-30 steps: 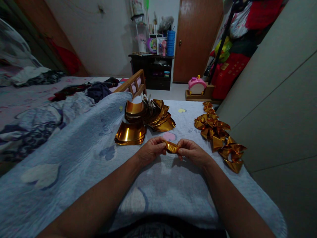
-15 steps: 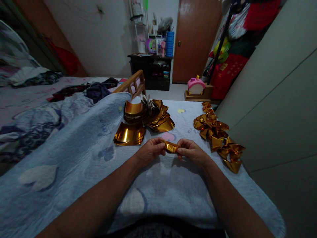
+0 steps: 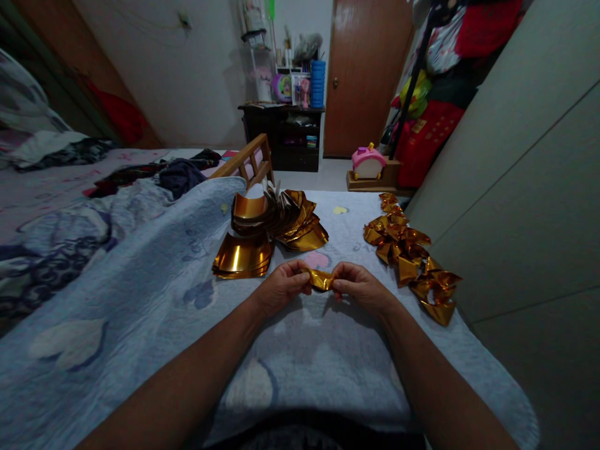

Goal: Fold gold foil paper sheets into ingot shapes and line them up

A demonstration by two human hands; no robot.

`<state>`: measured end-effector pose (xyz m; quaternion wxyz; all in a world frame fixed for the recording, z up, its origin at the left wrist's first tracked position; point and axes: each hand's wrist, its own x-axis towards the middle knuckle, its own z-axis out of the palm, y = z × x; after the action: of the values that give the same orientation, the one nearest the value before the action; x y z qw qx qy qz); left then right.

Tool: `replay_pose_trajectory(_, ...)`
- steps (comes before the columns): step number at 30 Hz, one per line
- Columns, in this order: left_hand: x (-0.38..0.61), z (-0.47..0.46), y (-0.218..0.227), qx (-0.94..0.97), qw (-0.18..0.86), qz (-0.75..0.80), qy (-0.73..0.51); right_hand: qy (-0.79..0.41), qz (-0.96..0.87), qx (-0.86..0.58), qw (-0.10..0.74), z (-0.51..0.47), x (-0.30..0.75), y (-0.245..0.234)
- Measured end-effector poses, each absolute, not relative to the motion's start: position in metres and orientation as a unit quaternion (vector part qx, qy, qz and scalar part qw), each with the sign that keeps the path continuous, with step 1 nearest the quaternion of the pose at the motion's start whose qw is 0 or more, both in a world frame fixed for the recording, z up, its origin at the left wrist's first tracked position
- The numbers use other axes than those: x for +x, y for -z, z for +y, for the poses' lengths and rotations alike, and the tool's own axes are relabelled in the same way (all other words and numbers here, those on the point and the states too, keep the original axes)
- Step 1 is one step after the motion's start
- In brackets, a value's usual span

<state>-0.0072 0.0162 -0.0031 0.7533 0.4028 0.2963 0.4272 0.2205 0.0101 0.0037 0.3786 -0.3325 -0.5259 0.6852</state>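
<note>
A small folded piece of gold foil paper (image 3: 321, 280) is held between my two hands, just above the bedspread. My left hand (image 3: 284, 287) pinches its left end between thumb and fingers. At the other end, my right hand (image 3: 357, 285) has a similar pinch. Beyond my left hand lies a stack of flat gold foil sheets (image 3: 242, 255), with a fanned heap of more sheets (image 3: 302, 226) beside it. To the right of my right hand, several folded gold foil pieces (image 3: 407, 265) form a long pile.
A blue bedspread with heart shapes (image 3: 323, 369) covers the surface under my arms. A wooden rail (image 3: 250, 156) stands at its far left. Crumpled bedding (image 3: 89, 231) lies to the left. A pale cabinet (image 3: 529, 206) borders the right side; a pink toy (image 3: 368, 164) stands beyond the far edge.
The view has shifted slightly. Both hands keep their pinch on the foil piece, which looks much the same.
</note>
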Motion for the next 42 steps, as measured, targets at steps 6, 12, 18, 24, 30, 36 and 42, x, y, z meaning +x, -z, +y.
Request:
replay_pose_trajectory(6,-0.008,0.014,-0.005,0.522,0.644,0.333,-0.449,-0.655,-0.511,-0.385,0.403,0.009,0.224,-0.006)
replay_pose_trajectory(12,-0.006,0.009,-0.013,0.682,0.448,0.364,-0.45,-0.627,-0.465,-0.415,0.468,0.012,0.222,0.0)
replay_pose_trajectory(18,-0.004,0.006,-0.009,0.752,0.365,0.356,-0.419,-0.578,-0.495,-0.439,0.478,0.014,0.222,0.0)
replay_pose_trajectory(24,-0.005,0.008,-0.006,0.752,0.35,0.369,-0.419,-0.569,-0.519,-0.451,0.451,0.015,0.223,0.001)
replay_pose_trajectory(30,-0.005,0.01,-0.004,0.741,0.35,0.379,-0.43,-0.566,-0.551,-0.431,0.436,0.013,0.221,-0.006)
replay_pose_trajectory(36,-0.008,0.015,-0.003,0.735,0.324,0.403,-0.438,-0.589,-0.588,-0.395,0.39,0.01,0.221,-0.012)
replay_pose_trajectory(42,-0.01,0.02,0.001,0.718,0.33,0.434,-0.433,-0.594,-0.598,-0.4,0.36,0.01,0.219,-0.008)
